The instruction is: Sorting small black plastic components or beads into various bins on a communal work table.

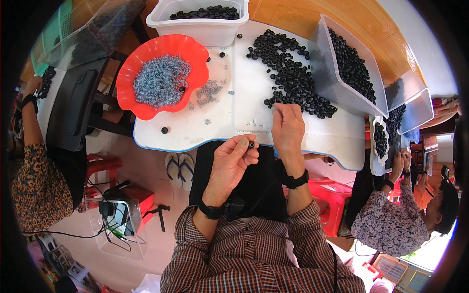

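Observation:
My left hand (pixel 233 158) pinches a small black ring (pixel 251 145) between thumb and fingers, just below the front edge of the white table (pixel 222 122). My right hand (pixel 288 128) rests on the table edge, fingertips curled at the near end of a heap of black rings (pixel 290 73); whether it holds one I cannot tell. A red scalloped bowl (pixel 134 105) of small grey metal pieces (pixel 161 80) stands on the table's left part. Both wrists wear black bands.
A white tub (pixel 200 30) of black rings stands at the back, a tilted clear bin (pixel 342 68) of rings at the right. Loose rings lie scattered on the table. Other people sit at left (pixel 29 161) and right (pixel 400 215). Sandals (pixel 178 168) lie on the floor.

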Tool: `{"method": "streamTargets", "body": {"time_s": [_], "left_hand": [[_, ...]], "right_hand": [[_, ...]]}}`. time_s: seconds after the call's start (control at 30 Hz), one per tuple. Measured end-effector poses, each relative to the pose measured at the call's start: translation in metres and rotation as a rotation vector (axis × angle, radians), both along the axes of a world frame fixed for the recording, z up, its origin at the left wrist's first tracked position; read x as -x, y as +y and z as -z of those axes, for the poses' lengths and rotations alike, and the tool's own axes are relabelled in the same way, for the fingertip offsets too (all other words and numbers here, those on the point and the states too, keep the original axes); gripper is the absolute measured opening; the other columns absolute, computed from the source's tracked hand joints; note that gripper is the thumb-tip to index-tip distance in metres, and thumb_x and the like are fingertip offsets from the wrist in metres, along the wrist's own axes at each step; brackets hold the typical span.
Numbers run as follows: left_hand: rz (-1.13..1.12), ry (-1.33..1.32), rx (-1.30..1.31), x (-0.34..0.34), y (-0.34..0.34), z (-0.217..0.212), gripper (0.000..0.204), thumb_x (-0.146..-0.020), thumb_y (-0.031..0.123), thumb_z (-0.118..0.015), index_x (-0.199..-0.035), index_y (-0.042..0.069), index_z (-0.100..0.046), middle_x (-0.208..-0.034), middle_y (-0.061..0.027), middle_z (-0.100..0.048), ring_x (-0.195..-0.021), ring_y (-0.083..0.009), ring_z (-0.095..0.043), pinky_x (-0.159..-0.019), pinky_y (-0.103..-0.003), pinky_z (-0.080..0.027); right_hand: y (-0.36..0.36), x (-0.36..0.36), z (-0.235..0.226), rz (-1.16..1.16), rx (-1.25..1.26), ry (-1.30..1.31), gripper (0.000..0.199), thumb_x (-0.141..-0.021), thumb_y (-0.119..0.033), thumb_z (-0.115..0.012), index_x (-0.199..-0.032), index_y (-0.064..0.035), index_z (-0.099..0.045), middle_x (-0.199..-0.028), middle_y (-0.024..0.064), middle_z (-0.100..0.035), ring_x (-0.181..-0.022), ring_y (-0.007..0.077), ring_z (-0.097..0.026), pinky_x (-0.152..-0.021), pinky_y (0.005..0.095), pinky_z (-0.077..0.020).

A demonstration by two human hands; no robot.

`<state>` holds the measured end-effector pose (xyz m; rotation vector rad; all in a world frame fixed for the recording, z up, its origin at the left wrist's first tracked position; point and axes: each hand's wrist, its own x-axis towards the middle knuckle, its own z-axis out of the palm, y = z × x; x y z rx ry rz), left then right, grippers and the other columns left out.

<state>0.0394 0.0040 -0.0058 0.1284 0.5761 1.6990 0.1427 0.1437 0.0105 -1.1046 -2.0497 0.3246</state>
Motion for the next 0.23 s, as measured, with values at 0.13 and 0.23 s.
{"method": "streamTargets", "body": {"time_s": [0.13, 0.23], "left_hand": [[-0.008, -0.016, 0.001, 0.0007, 0.0009, -0.0008, 0.024, -0.099, 0.015, -0.055, -0.114, -0.003, -0.062, -0.098, -0.0114, -0.066, -0.079, -0.0131, -0.064, -0.069, -0.023, -0.056], [0.0, -0.023, -0.016, 0.0012, 0.0001, 0.0013, 0.024, -0.099, 0.014, -0.055, -0.115, -0.003, -0.062, -0.101, -0.0127, -0.066, -0.08, -0.0138, -0.065, -0.072, -0.023, -0.056]], "right_hand": [[0.0006, 0.0059, 0.0007, 0.03, 0.004, -0.034, 0.011, -0.084, -0.005, -0.065, -0.095, -0.0054, -0.068, -0.091, 0.0111, -0.058, -0.081, 0.0294, -0.06, -0.069, 0.0386, -0.0494], [0.0009, 0.0079, 0.0025, 0.064, -0.011, -0.099, 0.01, -0.085, -0.009, -0.066, -0.095, -0.0066, -0.068, -0.091, 0.0098, -0.057, -0.084, 0.0286, -0.059, -0.069, 0.0387, -0.0491]]}}
